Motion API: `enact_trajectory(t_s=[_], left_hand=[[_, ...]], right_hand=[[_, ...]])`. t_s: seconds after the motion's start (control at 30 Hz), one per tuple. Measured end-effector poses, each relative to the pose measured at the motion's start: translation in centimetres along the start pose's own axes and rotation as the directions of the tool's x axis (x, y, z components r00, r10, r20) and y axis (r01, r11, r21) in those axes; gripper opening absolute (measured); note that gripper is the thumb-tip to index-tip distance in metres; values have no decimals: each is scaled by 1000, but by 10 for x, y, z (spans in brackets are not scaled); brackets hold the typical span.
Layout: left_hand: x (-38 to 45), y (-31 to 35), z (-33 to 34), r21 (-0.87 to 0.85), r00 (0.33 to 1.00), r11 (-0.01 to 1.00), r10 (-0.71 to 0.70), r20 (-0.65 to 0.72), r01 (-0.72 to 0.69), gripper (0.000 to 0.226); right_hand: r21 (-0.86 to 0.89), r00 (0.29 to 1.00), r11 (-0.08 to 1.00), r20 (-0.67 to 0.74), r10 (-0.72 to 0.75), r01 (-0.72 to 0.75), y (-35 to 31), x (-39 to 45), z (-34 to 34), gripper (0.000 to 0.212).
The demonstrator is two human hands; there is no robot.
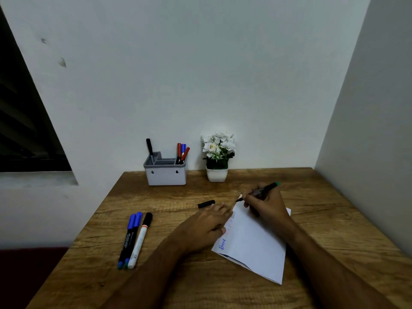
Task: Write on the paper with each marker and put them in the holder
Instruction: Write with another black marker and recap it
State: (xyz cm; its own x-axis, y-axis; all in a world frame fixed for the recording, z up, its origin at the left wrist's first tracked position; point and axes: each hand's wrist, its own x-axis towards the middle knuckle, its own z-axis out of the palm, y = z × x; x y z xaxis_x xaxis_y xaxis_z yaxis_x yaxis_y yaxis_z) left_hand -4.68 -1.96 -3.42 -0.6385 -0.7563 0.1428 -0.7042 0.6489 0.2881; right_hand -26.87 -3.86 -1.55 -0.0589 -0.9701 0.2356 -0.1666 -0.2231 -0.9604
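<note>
Writing in progress, centre-right of frame: right hand point(265, 205) fingers pinching uncapped marker point(259, 191), tip at paper point(254, 244) top edge. Left hand point(207, 228) fingers together, flat, steadying paper. Cap point(206, 204) loose nearby. Holder point(165, 172), upper centre: four markers in. Three markers point(134, 239) lower left, judged pending.

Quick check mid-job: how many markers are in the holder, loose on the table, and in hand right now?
In the holder: 4 (one black, two red, one blue)
Loose on the table: 3 (two blue-capped, one white with black cap)
In the right hand: 1 (green-ended, uncapped)
Total: 8
</note>
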Motion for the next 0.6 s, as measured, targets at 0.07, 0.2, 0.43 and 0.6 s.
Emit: enact_trajectory(t_s=[0.07, 0.2, 0.43, 0.6], left_hand=[[1, -2, 2, -11, 1000, 1000, 6, 0, -6, 55], [3, -6, 3, -34, 1000, 999, 16, 13, -15, 56], [3, -6, 3, -58, 1000, 998, 16, 8, -16, 57], [3, -5, 1, -77, 1000, 997, 5, 15, -4, 58]], right_hand=[[-35, 999, 999, 50, -6, 8, 3, 3, 2, 12], [-158, 986, 984, 158, -58, 83, 5, 9, 5, 24], [-232, 979, 965, 188, -83, 126, 10, 11, 3, 21], [-276, 976, 946, 184, -120, 169, 13, 12, 3, 12]])
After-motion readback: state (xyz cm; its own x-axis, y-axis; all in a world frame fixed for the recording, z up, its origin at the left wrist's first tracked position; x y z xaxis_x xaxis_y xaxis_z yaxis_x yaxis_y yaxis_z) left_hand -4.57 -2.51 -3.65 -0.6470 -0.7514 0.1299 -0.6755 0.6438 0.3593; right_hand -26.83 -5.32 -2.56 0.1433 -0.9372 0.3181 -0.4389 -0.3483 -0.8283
